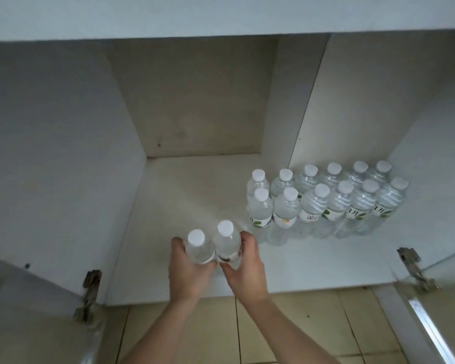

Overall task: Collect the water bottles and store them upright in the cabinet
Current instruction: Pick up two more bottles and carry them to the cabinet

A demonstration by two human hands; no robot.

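Two clear water bottles with white caps stand side by side, touching, near the front of the cabinet floor (184, 195). My left hand (187, 271) grips the left bottle (198, 248) around its body. The right bottle (227, 243) is gripped by my right hand (244, 269). Both bottles are upright. To their right, several more capped bottles (326, 203) stand upright in two rows on the cabinet floor, reaching toward the right wall.
The white cabinet is open, with a left wall (63, 153) and a back panel (195, 106). Metal door hinges sit at the front left (90, 287) and front right (413, 266). Beige floor tiles (313, 324) lie in front of the cabinet.
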